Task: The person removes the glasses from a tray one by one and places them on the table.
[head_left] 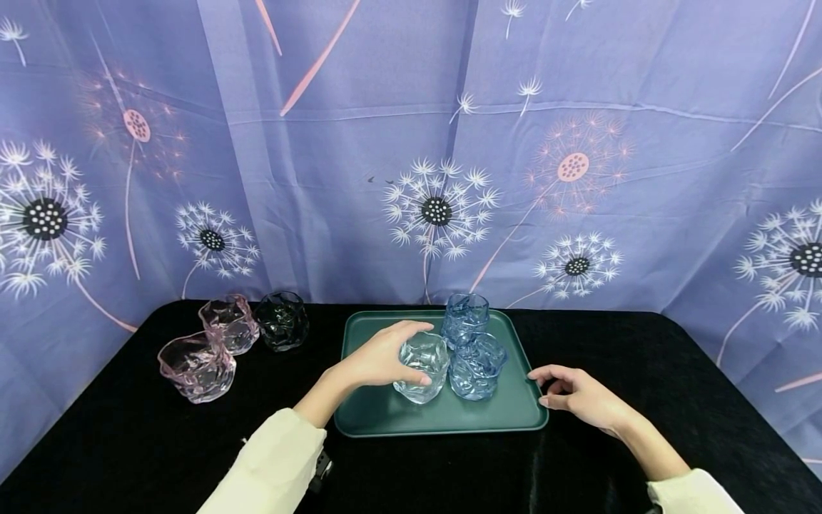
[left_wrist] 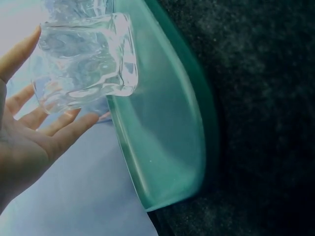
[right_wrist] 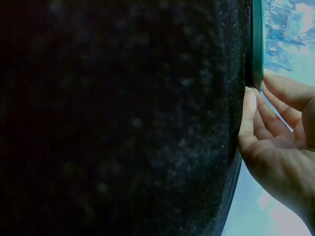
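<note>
Left hand (head_left: 379, 357) grasping clear glass (head_left: 432, 358), right hand (head_left: 581, 395) pinching green tray (head_left: 375, 415), blue glass (head_left: 478, 368) alongside.

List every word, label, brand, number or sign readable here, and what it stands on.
None readable in any view.
No lettering shows on the clear wavy glass tumbler, two blue glass tumblers, two pink glass tumblers, dark glass tumbler or green rectangular tray.
Tiny dark marks on the purple dandelion-print fabric backdrop are too small to identify.
</note>
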Action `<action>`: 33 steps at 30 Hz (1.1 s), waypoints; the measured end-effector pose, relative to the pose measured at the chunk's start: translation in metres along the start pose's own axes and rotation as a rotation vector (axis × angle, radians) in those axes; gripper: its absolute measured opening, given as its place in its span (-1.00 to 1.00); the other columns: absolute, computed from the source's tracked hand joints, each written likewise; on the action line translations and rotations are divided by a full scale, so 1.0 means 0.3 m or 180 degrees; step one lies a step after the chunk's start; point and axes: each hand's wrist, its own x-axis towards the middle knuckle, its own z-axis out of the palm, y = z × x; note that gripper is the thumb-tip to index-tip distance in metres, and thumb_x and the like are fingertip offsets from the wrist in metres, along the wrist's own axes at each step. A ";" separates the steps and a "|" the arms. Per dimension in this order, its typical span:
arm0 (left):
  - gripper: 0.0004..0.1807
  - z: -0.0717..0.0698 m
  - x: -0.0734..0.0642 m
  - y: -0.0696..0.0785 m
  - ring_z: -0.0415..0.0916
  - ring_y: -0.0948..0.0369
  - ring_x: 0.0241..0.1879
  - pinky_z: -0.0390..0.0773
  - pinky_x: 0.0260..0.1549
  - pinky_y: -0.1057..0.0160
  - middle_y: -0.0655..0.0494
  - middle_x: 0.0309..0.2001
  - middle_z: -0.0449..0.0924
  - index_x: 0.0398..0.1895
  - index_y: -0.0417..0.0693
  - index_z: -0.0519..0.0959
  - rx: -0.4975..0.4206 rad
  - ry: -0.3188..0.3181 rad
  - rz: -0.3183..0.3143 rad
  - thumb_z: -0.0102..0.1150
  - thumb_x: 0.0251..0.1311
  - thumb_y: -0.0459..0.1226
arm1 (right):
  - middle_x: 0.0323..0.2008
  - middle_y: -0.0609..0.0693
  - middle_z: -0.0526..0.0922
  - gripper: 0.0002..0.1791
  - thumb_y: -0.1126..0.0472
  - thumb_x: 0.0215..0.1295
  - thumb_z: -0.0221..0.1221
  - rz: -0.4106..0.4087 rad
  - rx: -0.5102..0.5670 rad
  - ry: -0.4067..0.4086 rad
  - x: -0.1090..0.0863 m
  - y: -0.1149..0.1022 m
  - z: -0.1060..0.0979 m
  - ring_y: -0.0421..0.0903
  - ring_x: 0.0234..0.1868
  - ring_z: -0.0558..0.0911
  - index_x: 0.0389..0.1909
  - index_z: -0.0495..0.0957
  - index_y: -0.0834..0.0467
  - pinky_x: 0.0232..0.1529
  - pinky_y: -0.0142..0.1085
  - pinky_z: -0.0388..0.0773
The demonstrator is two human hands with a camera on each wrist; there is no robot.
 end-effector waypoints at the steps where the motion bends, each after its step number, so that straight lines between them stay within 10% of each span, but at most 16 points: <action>1: -0.15 0.000 0.001 -0.001 0.23 0.01 0.21 0.27 0.11 -0.01 -0.04 0.24 0.27 0.28 -0.10 0.27 0.0000 -0.0007 -0.0007 0.43 -0.15 -0.14 | -0.19 0.21 0.45 -0.57 0.35 0.14 0.19 0.0005 0.0002 0.0000 0.000 0.000 0.000 -0.12 -0.35 0.49 0.04 0.39 0.40 -0.38 -0.32 0.50; 33: -0.22 0.009 -0.011 0.002 0.40 0.08 -0.03 0.46 -0.16 0.12 0.02 0.11 0.40 0.18 -0.13 0.38 -0.0159 0.0235 -0.0177 0.46 -0.20 -0.20 | -0.17 0.21 0.44 -0.56 0.34 0.14 0.19 0.0020 0.0020 0.0013 0.002 0.007 -0.002 -0.12 -0.35 0.49 0.04 0.40 0.38 -0.36 -0.32 0.50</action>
